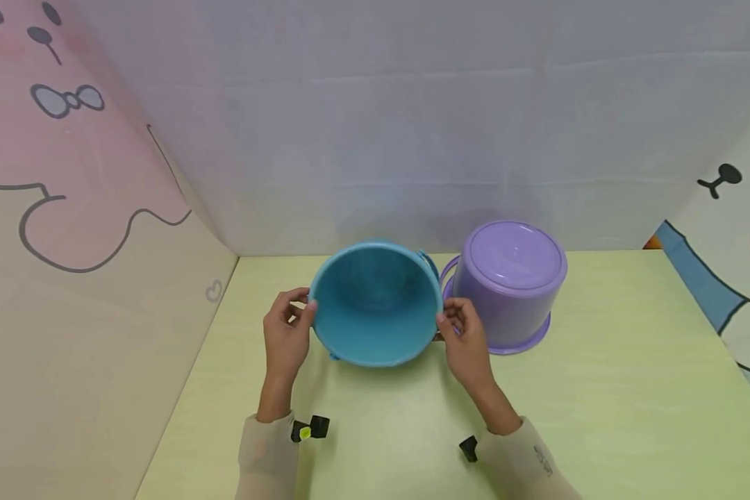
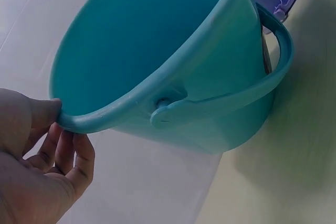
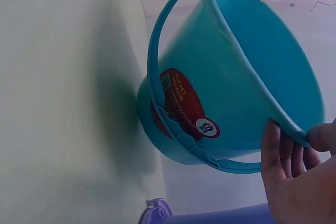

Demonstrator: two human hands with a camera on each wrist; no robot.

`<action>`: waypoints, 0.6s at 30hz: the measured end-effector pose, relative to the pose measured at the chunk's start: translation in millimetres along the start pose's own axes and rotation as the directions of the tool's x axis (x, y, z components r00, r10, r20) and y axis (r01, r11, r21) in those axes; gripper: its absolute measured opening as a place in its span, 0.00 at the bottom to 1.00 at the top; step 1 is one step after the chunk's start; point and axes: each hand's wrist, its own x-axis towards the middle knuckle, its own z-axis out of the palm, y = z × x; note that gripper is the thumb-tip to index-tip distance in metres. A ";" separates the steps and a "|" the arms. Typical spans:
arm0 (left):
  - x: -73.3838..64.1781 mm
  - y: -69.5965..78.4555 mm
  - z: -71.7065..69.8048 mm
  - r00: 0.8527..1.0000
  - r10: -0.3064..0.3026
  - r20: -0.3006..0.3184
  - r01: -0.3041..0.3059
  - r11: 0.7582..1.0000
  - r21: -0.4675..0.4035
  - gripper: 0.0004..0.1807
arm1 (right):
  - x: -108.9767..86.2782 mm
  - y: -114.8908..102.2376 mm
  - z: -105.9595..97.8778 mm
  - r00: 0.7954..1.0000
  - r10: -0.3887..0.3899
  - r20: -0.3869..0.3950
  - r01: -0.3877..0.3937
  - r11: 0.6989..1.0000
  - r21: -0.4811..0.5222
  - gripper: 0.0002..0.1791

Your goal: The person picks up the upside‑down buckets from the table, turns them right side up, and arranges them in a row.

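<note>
A blue bucket [image 1: 375,305] is tilted so that its mouth faces the head camera. My left hand [image 1: 289,333] pinches the rim on its left side, thumb on the inside edge and fingers beneath the lip. On the opposite side, my right hand [image 1: 465,344] grips the rim between thumb and fingers. The bucket's handle [image 3: 194,148] hangs down along its outer wall, beside a red oval label [image 3: 184,103]. Just right of the blue bucket, a purple bucket [image 1: 515,292] stands upside down, its base facing up, close to my right hand.
The buckets are over a pale yellow-green table [image 1: 631,361]. A light wall sheet [image 1: 375,139] rises behind its back edge. Cartoon-printed panels flank both sides, a pink figure [image 1: 94,160] at the left and a white one [image 1: 725,229] at the right.
</note>
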 end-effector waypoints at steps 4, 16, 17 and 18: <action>0.9 2.7 -0.6 0.998 -0.064 0.003 0.064 0.998 -0.030 0.13 | 5.9 -3.0 -0.5 0.999 -0.052 -0.008 0.052 0.999 -0.011 0.11; 3.9 8.9 1.4 0.982 -0.187 0.004 0.186 0.980 -0.070 0.14 | 5.5 -12.5 0.5 0.998 0.060 -0.010 -0.060 0.998 0.029 0.15; 4.2 9.4 1.4 0.981 -0.192 0.004 0.191 0.979 -0.074 0.14 | 6.1 -12.3 0.2 0.999 0.053 -0.011 -0.052 0.998 0.028 0.15; 4.7 9.8 1.4 0.981 -0.196 0.006 0.196 0.977 -0.082 0.14 | 7.1 -12.2 0.0 0.999 0.043 -0.013 -0.042 0.999 0.028 0.15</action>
